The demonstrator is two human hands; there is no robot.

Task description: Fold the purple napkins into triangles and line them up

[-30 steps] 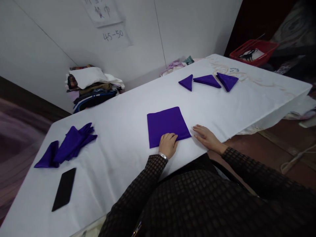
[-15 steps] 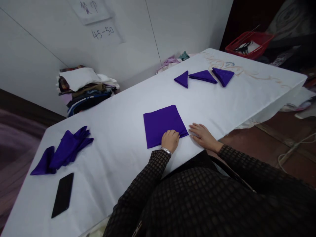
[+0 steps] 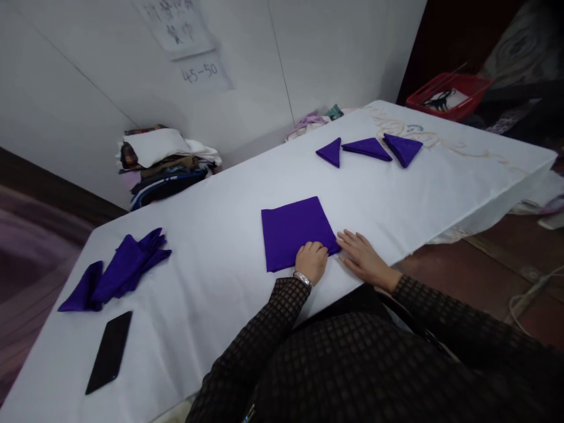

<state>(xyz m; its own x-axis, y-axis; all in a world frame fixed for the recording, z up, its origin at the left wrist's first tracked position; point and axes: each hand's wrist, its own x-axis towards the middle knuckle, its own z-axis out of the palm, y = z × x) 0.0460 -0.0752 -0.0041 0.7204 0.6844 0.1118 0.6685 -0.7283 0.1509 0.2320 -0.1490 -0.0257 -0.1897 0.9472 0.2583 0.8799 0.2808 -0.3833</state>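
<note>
Purple cloth lies beneath the curled left hand at its near edge; whether pinched, I cannot tell. The right hand, fingers apart, rests at the near right corner. Light, even pressure should keep edges aligned on the white tablecloth, folded triangles beyond.

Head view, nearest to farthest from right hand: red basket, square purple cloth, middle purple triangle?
1. Square purple cloth, just left of the right hand
2. Middle purple triangle, ahead
3. Red basket, farthest off, ahead and right
</note>
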